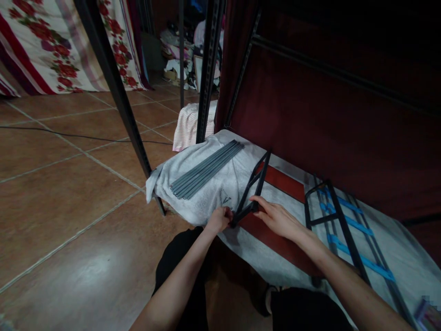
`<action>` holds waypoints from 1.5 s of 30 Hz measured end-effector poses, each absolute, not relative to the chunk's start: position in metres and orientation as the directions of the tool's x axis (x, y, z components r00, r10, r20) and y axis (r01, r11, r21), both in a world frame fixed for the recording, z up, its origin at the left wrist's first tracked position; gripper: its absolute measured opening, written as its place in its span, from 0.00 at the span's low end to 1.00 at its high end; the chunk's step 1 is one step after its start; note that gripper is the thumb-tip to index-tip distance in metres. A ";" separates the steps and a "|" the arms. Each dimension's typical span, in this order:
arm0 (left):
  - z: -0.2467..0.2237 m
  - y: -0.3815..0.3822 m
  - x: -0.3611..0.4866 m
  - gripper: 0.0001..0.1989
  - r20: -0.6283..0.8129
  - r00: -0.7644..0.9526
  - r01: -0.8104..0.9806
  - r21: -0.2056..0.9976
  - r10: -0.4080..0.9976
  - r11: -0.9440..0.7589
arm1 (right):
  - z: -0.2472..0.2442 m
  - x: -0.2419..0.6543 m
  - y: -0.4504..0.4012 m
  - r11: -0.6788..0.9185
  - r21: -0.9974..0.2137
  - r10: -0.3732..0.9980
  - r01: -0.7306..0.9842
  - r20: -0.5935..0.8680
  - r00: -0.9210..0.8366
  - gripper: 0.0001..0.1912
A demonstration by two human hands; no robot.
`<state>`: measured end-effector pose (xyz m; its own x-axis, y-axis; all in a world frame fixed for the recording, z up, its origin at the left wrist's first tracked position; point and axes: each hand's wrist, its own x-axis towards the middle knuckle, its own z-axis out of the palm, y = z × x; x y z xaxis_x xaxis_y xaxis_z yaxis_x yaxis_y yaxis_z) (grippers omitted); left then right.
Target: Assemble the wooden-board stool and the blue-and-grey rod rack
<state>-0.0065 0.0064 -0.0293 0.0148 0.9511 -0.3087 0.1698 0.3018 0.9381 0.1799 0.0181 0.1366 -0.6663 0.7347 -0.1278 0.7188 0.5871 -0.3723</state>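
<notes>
"Black frame (263, 178), slim bars, across the red board (272, 243) and pale cloth (193, 209). Heavy?"

"Light, I'd judge, but stiff, maybe slick. Now my right hand (277, 219) is pinching its near corner; my left hand (219, 220) has fingertips bunched beside the other. On what, I can't tell."

"Best hold?"

"Both near corners, so it won't twist."

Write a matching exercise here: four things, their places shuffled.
1. bundle of thin grey rods
2. curtain with red roses
3. bright blue strips
4. person's right hand

A. touching a black angular frame
B. on pale grey cloth, towards the left
C. across dark bars, on the right
D. upper left, beyond brown floor tiles

1-B, 2-D, 3-C, 4-A
</notes>
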 end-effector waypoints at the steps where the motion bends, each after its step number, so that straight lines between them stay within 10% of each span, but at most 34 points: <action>1: -0.030 0.007 -0.007 0.04 -0.329 0.038 0.132 0.938 0.944 0.321 | 0.136 0.180 0.018 0.587 -0.375 0.735 0.718 -0.126 -0.667 0.23; 45: -0.024 0.009 -0.008 0.09 -0.243 0.037 0.416 0.885 0.969 0.206 | 0.137 0.175 0.018 0.557 -0.412 0.747 0.721 -0.132 -0.652 0.24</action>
